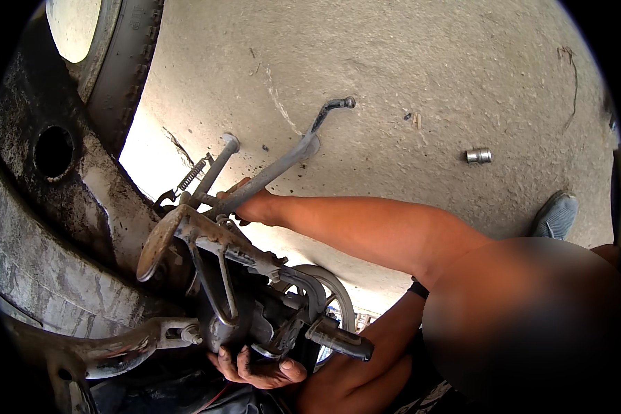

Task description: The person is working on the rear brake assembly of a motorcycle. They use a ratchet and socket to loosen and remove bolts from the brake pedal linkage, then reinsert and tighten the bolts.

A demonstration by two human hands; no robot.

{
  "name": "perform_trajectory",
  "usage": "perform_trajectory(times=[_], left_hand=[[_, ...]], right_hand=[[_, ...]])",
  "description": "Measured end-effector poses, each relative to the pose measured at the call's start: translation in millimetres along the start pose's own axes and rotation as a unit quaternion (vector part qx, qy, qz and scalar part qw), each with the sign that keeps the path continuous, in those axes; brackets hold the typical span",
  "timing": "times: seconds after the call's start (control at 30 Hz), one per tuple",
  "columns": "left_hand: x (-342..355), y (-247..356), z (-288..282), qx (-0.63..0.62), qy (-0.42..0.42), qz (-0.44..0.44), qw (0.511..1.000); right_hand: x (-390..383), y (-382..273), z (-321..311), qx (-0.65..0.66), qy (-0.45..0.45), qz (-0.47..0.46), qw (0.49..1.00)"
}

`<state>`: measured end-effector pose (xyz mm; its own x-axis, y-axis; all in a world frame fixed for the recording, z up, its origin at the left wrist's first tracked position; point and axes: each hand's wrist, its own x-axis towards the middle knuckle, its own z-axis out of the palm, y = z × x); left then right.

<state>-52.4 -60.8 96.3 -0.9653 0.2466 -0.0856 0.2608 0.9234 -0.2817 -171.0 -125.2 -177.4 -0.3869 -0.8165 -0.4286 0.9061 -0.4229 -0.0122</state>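
A grimy motorcycle underside fills the left half. Its centre stand (272, 169) has grey tubular legs and a bent dark foot lever, with a coil spring (192, 174) beside it. My right hand (254, 205) reaches in from the right, behind the nearer leg of the stand. Its fingers are curled and mostly hidden; what they hold, if anything, I cannot make out. Low in the picture, my left hand (255, 369) has bent, blackened fingers gripping the edge of a dark rounded metal part (224, 334). A dark footpeg (338, 338) sticks out just above that hand.
A tyre (132, 62) stands at the upper left, and another wheel (341, 297) shows beyond the machine. A silver socket (479, 156) lies on the rough concrete floor (421, 62). One grey shoe (557, 217) is at the right; a blurred patch covers the lower right.
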Motion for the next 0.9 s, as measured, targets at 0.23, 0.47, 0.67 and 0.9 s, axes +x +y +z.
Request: perform_trajectory(times=[0.23, 0.47, 0.67, 0.9], left_hand=[[-0.1, 1.3, 0.6, 0.001, 0.002, -0.004, 1.000], [4.6, 1.5, 3.1, -0.005, 0.009, 0.017, 1.000], [-0.8, -0.7, -0.4, 0.008, -0.002, 0.011, 1.000], [1.0, 1.7, -1.6, 0.009, -0.013, 0.001, 1.000]], right_hand=[[-4.8, -4.7, 1.1, -0.062, 0.003, -0.013, 0.998], [5.8, 6.5, -3.1, 0.027, -0.037, -0.044, 0.998], [-1.1, -3.4, 0.9, -0.057, -0.010, -0.030, 0.998], [10.0, 2.4, 1.9, 0.046, -0.051, -0.054, 0.996]])
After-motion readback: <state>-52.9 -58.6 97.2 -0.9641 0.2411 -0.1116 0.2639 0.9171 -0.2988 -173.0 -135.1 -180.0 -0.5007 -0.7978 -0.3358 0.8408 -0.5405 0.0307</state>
